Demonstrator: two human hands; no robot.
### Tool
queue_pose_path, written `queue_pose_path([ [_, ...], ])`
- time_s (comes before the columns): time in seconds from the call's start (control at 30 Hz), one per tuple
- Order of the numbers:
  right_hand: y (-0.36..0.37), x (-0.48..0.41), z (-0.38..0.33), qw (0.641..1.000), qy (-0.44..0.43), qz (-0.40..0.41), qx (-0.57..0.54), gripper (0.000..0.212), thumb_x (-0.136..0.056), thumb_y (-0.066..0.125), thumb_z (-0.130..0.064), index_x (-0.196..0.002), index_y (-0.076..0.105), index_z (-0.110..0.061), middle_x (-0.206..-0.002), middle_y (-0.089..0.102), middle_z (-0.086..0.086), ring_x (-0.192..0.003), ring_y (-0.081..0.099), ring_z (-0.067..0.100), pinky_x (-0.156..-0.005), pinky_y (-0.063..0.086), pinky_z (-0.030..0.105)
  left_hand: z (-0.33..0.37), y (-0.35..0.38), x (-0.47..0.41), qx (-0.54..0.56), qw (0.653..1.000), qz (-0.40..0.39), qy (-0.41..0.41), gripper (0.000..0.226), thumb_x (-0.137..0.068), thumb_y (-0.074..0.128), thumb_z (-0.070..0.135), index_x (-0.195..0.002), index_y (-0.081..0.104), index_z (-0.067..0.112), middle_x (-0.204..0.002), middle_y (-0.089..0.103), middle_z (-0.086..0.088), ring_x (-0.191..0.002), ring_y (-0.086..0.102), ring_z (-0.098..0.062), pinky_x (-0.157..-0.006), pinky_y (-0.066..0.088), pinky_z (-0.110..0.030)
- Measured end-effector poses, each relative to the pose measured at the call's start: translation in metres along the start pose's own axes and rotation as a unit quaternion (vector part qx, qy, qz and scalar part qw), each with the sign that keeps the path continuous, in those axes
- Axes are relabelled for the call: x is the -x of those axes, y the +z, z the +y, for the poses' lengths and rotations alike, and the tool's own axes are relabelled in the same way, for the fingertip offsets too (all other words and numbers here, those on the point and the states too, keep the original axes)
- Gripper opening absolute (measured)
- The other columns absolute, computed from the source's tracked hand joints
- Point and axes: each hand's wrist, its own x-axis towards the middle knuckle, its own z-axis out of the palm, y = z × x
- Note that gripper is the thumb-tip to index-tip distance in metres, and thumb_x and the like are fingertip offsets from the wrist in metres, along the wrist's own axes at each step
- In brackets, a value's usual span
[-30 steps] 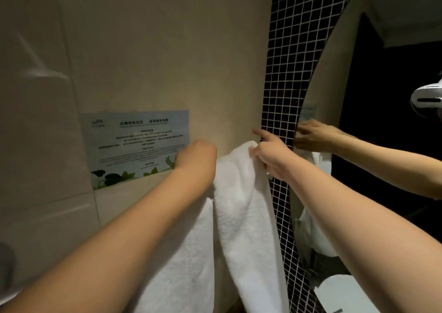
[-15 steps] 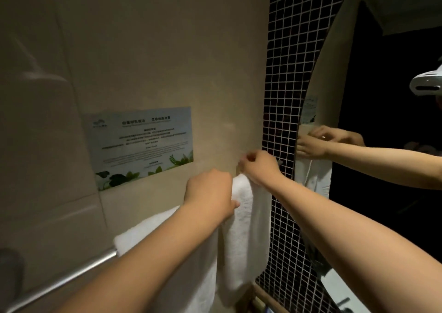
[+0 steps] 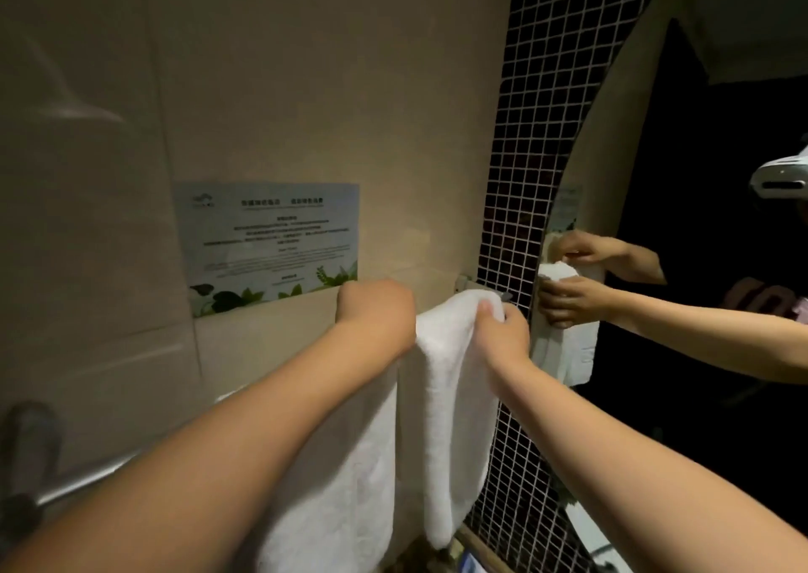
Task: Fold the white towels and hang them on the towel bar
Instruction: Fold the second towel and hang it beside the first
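Note:
Two white towels hang side by side over a metal towel bar (image 3: 87,483) on the beige wall. The right towel (image 3: 454,397) drapes over the bar's right end, near its wall mount (image 3: 463,283). My right hand (image 3: 503,332) pinches this towel's top right edge. My left hand (image 3: 376,314) is closed at the towel's top left, where it meets the left towel (image 3: 350,485); my forearm covers much of the left towel's top.
A printed notice (image 3: 271,244) is stuck to the wall above the bar. Black mosaic tiles (image 3: 524,178) and a mirror (image 3: 699,310) stand to the right; the mirror reflects my hands and towel. A bracket (image 3: 26,463) holds the bar's left end.
The right towel has come down from chest height onto the bar's right end. Both hands have dropped lower and now grip its top on either side.

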Motion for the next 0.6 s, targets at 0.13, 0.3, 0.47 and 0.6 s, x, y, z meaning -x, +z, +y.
queue_pose_path([
  [0.13,0.009,-0.021,-0.023,0.999,-0.02,-0.025,0.001,0.033,-0.092,0.067,-0.042,-0.109,0.066,-0.015,-0.098,0.067,0.002,-0.09,0.065,0.024,-0.082,0.054,0.036,-0.015,0.002,-0.011,0.038,0.999,-0.001,-0.031,0.02,-0.1,0.052,0.023,-0.112,0.067,0.019,-0.113,0.064,-0.006,-0.095,0.061,-0.027,-0.073,0.034,-0.034],
  [0.3,0.008,-0.026,-0.023,0.993,-0.068,-0.032,0.093,0.037,-0.078,0.081,-0.045,-0.101,0.059,-0.027,-0.107,0.066,-0.001,-0.096,0.068,0.028,-0.089,0.057,0.05,0.004,0.006,0.008,0.082,0.996,0.03,0.034,0.042,-0.093,0.05,0.06,-0.096,0.065,0.021,-0.089,0.056,-0.002,-0.091,0.062,-0.027,-0.064,0.036,-0.032],
  [0.47,0.008,-0.015,-0.017,0.976,-0.121,-0.051,0.173,0.038,-0.097,0.054,-0.049,-0.119,0.067,-0.021,-0.123,0.067,0.013,-0.111,0.064,0.034,-0.097,0.052,0.043,0.001,0.007,0.005,0.098,0.995,0.006,0.024,0.031,-0.094,0.057,0.043,-0.11,0.067,0.019,-0.108,0.066,-0.005,-0.096,0.063,-0.028,-0.067,0.039,-0.033],
  [0.6,0.009,-0.01,-0.008,0.959,-0.107,-0.053,0.256,0.048,-0.102,0.034,-0.053,-0.129,0.061,-0.024,-0.132,0.052,0.028,-0.123,0.051,0.046,-0.105,0.045,0.051,-0.01,0.007,0.0,0.113,0.993,-0.027,0.014,0.021,-0.094,0.054,0.033,-0.103,0.068,0.02,-0.094,0.058,-0.003,-0.081,0.054,-0.025,-0.062,0.038,-0.032],
])
